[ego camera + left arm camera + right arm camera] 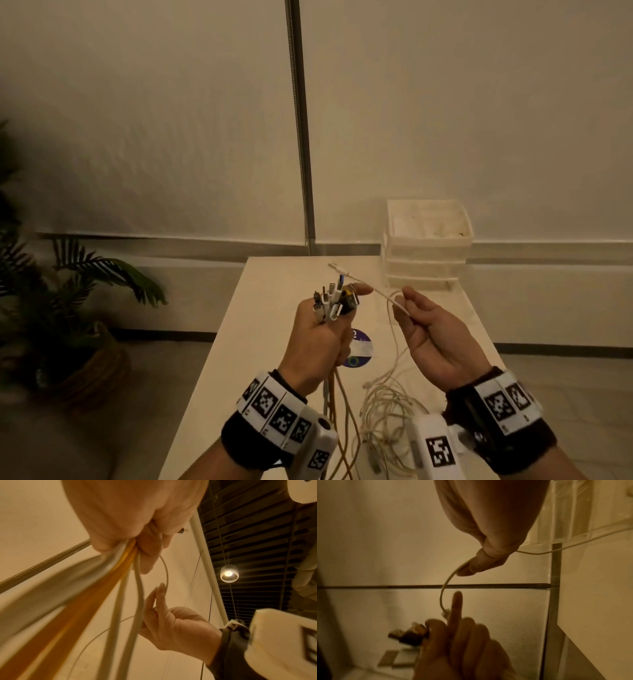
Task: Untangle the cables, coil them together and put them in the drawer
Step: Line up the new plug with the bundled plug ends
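My left hand [322, 329] is raised over the table and grips a bundle of cables [334, 299], their plug ends sticking up out of the fist and orange and white strands [120, 574] hanging below. Its forefinger points out under a thin white cable [373, 289]. My right hand [424, 329] pinches that thin white cable between thumb and fingertips [471, 568], a little to the right of the left hand. The cable's plug end [337, 269] juts up left past the bundle. A loose tangle of white cable [387, 407] lies on the table below both hands.
A white stack of plastic drawers [426, 245] stands at the table's far right corner. A round purple sticker [358, 347] marks the pale tabletop [267, 325]. A potted plant [51, 308] stands on the floor to the left. A wall lies behind.
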Action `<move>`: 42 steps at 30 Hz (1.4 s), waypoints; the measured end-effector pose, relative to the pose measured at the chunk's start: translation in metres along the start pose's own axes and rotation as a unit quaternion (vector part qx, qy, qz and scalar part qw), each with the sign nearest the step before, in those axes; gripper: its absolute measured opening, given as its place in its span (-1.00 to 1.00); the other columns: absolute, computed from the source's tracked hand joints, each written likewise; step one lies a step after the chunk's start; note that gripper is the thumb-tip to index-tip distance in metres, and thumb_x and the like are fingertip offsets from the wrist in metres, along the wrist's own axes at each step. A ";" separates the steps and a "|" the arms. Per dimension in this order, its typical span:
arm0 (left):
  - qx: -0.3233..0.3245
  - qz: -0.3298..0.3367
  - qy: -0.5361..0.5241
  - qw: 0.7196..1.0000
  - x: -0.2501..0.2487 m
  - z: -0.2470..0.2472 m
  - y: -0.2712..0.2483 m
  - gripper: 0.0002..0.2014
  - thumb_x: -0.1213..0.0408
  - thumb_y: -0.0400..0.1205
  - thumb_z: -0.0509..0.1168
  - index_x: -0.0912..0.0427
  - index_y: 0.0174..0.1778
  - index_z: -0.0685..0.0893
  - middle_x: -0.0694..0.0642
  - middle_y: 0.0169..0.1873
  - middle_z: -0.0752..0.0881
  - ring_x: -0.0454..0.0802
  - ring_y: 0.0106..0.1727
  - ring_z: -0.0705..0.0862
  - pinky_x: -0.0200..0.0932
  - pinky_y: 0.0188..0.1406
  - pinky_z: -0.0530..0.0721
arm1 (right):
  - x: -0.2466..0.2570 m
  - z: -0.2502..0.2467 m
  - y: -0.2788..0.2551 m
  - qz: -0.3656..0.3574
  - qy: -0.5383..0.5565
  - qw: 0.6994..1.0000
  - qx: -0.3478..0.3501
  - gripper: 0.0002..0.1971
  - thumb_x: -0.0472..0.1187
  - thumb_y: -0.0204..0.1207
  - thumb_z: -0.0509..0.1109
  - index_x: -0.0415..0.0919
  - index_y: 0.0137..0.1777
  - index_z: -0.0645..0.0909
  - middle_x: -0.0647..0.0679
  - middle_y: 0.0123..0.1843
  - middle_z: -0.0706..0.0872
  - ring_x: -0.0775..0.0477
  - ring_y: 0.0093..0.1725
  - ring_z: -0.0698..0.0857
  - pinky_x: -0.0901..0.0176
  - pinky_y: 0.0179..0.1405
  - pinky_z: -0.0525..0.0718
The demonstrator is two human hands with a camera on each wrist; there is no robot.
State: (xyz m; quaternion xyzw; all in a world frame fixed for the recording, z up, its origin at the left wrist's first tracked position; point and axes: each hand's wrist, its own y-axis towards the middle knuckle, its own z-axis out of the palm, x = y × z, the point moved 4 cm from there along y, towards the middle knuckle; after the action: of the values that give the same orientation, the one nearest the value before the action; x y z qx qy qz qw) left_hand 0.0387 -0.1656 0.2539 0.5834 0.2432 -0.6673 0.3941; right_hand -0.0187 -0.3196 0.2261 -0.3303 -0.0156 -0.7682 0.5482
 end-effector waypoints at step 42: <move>0.135 0.075 0.295 0.943 -0.002 0.011 0.012 -0.84 0.24 0.57 0.44 0.23 -0.26 0.68 0.23 -0.39 0.67 -0.03 -0.42 0.50 -0.09 -0.38 0.48 | 0.028 0.037 -0.018 -0.211 -0.716 0.632 0.208 -0.67 -0.14 0.70 0.20 -0.21 -0.32 0.47 0.19 -0.50 0.50 0.18 -0.49 0.41 0.16 -0.38 0.40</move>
State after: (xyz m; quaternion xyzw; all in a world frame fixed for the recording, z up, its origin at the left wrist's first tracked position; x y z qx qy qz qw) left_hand 0.0422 -0.1801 0.2599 0.8186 0.2117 -0.4599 0.2712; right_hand -0.0211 -0.3210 0.2758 -0.6418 -0.6314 -0.3618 0.2420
